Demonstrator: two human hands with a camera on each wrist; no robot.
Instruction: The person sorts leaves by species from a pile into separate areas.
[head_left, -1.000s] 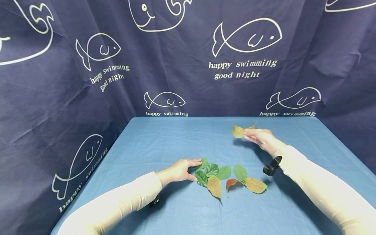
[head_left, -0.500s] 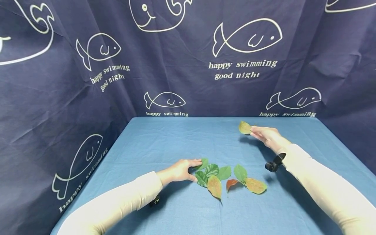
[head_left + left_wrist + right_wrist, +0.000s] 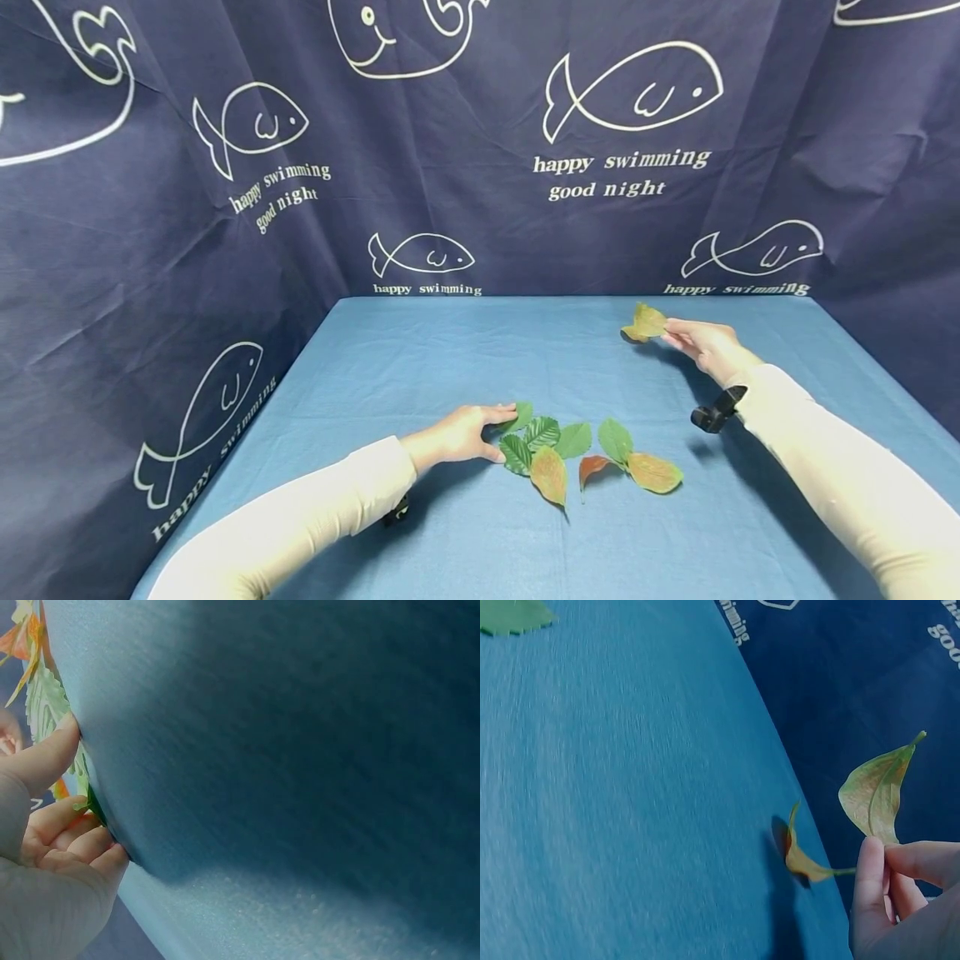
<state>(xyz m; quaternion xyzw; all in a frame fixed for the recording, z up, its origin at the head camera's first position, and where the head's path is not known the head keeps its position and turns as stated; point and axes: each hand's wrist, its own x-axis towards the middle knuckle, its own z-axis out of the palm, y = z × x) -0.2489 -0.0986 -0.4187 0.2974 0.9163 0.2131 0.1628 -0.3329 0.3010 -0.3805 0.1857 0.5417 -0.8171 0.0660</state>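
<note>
My right hand (image 3: 708, 342) pinches yellowish-green leaves (image 3: 649, 320) at the far right of the table in the head view. In the right wrist view one leaf (image 3: 874, 791) stands up from the fingertips, and a second curled leaf (image 3: 804, 862) points its stem at them, low over the cloth. My left hand (image 3: 459, 433) rests near the middle with fingers extended over a green leaf (image 3: 522, 415), partly hidden under them. Its thumb tip lies at the edge of a dark green leaf (image 3: 515, 455). The left wrist view shows those fingertips (image 3: 112, 855) touching the cloth.
Beside the left hand lie another dark green leaf (image 3: 542, 432), a lighter green leaf (image 3: 574, 440) and an orange-yellow leaf (image 3: 549, 477). Further right are a green leaf (image 3: 615, 439), a reddish leaf (image 3: 592, 468) and an orange leaf (image 3: 654, 472). A navy curtain (image 3: 450, 183) borders the blue table (image 3: 420, 350).
My right hand has moved right and slightly farther back with the pinched leaves, which have turned in its fingers. The left hand and the leaves on the table stay where they were.
</note>
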